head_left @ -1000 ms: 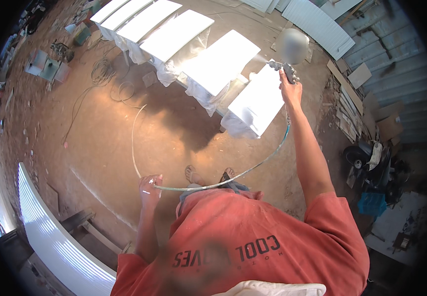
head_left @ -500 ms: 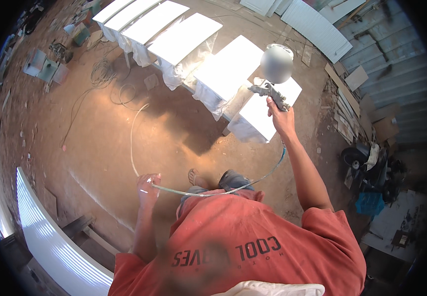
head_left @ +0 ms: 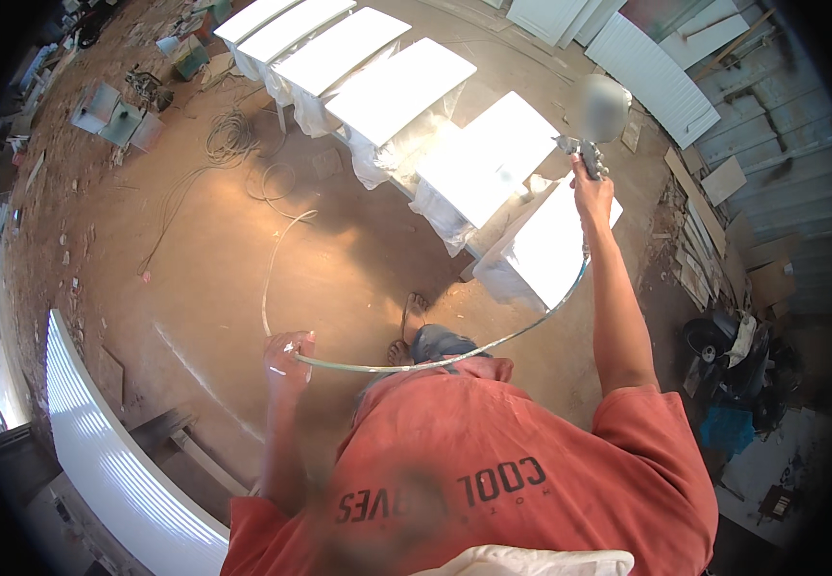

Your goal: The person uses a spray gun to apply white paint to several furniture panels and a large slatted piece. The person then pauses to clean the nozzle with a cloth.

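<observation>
My right hand (head_left: pixel 591 197) is wrapped round the grip of a grey spray gun (head_left: pixel 587 156), held out at arm's length over the far end of the nearest white panel (head_left: pixel 555 245). A rounded cup (head_left: pixel 600 108), blurred, sits on top of the gun. From below the gun an air hose (head_left: pixel 531 331) sags across in front of my body. My left hand (head_left: pixel 289 359), with white smears on it, is closed round this hose low on the left. More white panels (head_left: pixel 401 91) lie in a row on plastic-wrapped supports, running to the far left.
Loops of hose (head_left: pixel 231 136) lie on the brown dirt floor at the left. A long white ribbed panel (head_left: pixel 123 461) stands at the near left. Boards (head_left: pixel 689 197) and a white slatted panel (head_left: pixel 651 77) line the right side, with a dark wheel (head_left: pixel 709 338) nearer me.
My right hand has carried the spray gun to the right and farther out over the nearest panel. The left hand keeps its hold on the hose. My feet and the view have shifted.
</observation>
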A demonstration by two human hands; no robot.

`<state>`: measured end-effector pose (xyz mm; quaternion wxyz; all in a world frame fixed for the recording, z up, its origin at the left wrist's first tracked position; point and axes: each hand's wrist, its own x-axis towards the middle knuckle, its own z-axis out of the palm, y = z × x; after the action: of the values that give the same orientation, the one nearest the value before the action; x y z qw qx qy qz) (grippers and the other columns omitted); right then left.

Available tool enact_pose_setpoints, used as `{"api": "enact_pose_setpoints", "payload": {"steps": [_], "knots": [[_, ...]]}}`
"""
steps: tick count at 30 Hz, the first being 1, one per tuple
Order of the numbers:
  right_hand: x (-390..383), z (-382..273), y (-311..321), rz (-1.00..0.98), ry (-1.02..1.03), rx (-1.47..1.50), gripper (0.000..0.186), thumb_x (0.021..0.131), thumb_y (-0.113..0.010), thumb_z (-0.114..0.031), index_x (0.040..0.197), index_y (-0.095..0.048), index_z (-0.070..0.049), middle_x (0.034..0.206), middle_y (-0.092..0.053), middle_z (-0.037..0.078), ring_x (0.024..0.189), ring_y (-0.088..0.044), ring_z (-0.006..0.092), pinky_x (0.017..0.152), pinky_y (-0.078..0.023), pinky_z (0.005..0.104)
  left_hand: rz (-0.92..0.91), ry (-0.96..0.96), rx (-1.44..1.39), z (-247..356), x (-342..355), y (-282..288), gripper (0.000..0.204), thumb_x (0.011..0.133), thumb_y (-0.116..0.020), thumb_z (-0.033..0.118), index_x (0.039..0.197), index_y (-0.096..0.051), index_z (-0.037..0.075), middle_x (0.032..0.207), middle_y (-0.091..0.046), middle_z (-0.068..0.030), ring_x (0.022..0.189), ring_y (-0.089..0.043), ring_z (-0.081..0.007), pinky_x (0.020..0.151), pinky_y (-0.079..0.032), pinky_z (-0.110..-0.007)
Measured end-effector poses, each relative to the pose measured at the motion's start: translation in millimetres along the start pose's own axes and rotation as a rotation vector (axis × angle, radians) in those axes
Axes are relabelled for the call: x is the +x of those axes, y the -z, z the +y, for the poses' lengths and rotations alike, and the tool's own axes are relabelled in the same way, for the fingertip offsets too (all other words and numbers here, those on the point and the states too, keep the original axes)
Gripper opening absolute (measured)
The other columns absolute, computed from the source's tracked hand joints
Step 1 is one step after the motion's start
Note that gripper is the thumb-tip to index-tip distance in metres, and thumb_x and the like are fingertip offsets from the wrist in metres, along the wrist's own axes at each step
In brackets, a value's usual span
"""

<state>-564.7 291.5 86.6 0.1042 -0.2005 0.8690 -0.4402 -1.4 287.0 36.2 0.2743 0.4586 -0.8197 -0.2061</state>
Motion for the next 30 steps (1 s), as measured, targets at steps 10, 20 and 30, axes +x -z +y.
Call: {"api": "enact_pose_setpoints", "payload": {"steps": [10,20,30], "knots": [[6,-40,-67,-0.105,0.058,0.178,0.041,0.096,-0.066,-0.044,0.091,-0.068,-0.004,0.071,-0.062,0.003,0.069,-0.054,0.0114,0.064,-0.043,0.0312,-0.011,0.195,0.004,-37,48,-4,0.012,0.092,-0.067,0.012,0.084,-0.066,0.004,0.079,-0.068,-0.0122,0.075,-0.064,-0.0335,0.075,-0.048,-0.047],[-83,-58,-80,-0.453,-0.050,0.170,0.040,0.094,-0.070,-0.040,0.081,-0.062,-0.003,0.068,-0.056,0.000,0.066,-0.051,0.0095,0.062,-0.043,0.0294,-0.095,0.108,-0.001,-81,111,9,0.011,0.092,-0.067,0.012,0.085,-0.067,0.004,0.081,-0.069,-0.0121,0.076,-0.064,-0.0325,0.076,-0.048,-0.045],[-25,-99,-111,-0.206,-0.023,0.002,0.048,0.094,-0.066,-0.050,0.083,-0.066,-0.003,0.065,-0.058,0.002,0.064,-0.056,0.0132,0.062,-0.045,0.0336,-0.138,-0.096,-0.060,-125,172,26,0.012,0.092,-0.068,0.013,0.083,-0.067,0.005,0.079,-0.069,-0.0113,0.075,-0.064,-0.0310,0.077,-0.047,-0.043]]}}
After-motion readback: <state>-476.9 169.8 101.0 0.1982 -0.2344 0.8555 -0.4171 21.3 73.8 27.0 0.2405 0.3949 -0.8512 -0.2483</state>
